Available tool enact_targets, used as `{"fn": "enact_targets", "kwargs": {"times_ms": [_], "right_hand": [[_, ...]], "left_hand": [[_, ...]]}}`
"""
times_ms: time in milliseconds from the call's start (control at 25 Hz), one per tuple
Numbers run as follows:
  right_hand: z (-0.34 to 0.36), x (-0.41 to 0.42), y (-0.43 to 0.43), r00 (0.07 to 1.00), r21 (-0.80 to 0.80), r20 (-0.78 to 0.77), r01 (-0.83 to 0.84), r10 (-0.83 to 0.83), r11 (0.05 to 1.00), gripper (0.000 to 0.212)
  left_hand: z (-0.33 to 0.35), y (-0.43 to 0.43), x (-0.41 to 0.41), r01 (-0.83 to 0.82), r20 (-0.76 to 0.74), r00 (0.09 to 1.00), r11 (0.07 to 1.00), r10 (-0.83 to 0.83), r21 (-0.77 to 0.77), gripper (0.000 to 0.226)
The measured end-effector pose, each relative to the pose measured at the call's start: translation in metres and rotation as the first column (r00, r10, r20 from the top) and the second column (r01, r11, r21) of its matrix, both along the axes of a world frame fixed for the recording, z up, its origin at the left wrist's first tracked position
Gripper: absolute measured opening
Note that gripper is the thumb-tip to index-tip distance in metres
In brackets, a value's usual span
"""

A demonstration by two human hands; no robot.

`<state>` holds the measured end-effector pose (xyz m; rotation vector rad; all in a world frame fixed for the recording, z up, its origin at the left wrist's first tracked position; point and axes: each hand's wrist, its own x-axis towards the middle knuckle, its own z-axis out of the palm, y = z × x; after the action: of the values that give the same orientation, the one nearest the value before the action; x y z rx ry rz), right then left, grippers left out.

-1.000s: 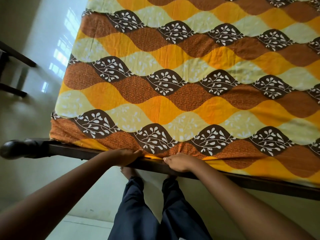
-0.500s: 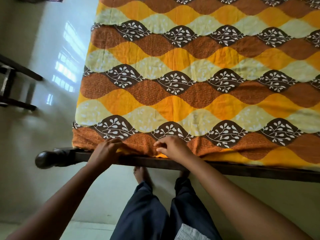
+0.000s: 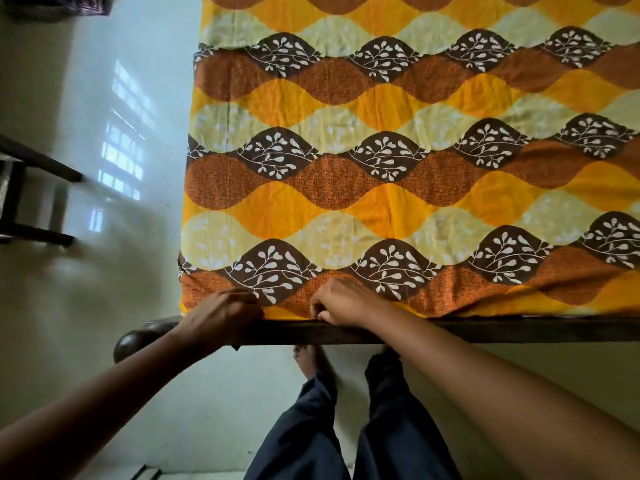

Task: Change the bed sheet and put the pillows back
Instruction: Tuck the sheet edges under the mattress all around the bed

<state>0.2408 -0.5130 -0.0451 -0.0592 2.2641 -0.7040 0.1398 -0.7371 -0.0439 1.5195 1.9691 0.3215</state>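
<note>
An orange, yellow and brown wave-patterned bed sheet [image 3: 398,188] with white leaf prints covers the mattress. Its near edge meets the dark wooden bed rail [image 3: 502,329]. My left hand [image 3: 221,315] lies at the sheet's near left corner, fingers curled against the fabric's edge above the rail. My right hand [image 3: 341,303] sits a little to the right, fingers bent down onto the sheet's edge where it meets the rail. Whether either hand pinches the fabric is hidden. No pillows are in view.
A round dark bedpost knob [image 3: 133,342] ends the rail at the left. Glossy pale floor [image 3: 104,237] runs along the bed's left side. A dark wooden furniture frame [image 3: 31,199] stands at the far left. My legs in dark trousers [image 3: 349,427] stand before the rail.
Both hands have shifted left along the sheet's near edge toward the bed's corner. The view has moved left with them and closer to the bed.
</note>
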Motion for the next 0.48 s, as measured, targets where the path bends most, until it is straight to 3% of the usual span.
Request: {"fn": "enact_targets", "kwargs": {"times_ms": [80, 160, 280, 400, 480], "right_hand": [[0.003, -0.007, 0.0, 0.998, -0.011, 0.068, -0.005, 0.005, 1.0, 0.017], [0.005, -0.01, -0.002, 0.992, 0.009, 0.123, 0.002, -0.003, 1.0, 0.017], [0.015, -0.013, -0.006, 0.962, 0.034, 0.273, 0.001, -0.01, 0.999, 0.043], [0.022, -0.008, -0.007, 0.901, 0.051, 0.432, -0.055, 0.028, 0.997, 0.058], [0.019, 0.002, -0.011, 0.886, 0.045, 0.463, -0.01, -0.012, 0.999, 0.055]], "left_hand": [[-0.002, 0.001, -0.003, -0.078, 0.101, 0.991, 0.995, 0.084, -0.061, 0.028], [-0.003, 0.011, -0.006, -0.14, 0.11, 0.98, 0.971, 0.163, -0.194, 0.02], [-0.001, 0.02, -0.004, -0.012, 0.125, 0.989, 0.873, 0.084, -0.488, 0.035], [-0.002, 0.019, 0.002, 0.134, 0.137, 0.988, 0.857, -0.075, -0.497, 0.041], [0.001, 0.021, 0.008, 0.125, 0.142, 0.988, 0.82, -0.055, -0.558, 0.048]]}}
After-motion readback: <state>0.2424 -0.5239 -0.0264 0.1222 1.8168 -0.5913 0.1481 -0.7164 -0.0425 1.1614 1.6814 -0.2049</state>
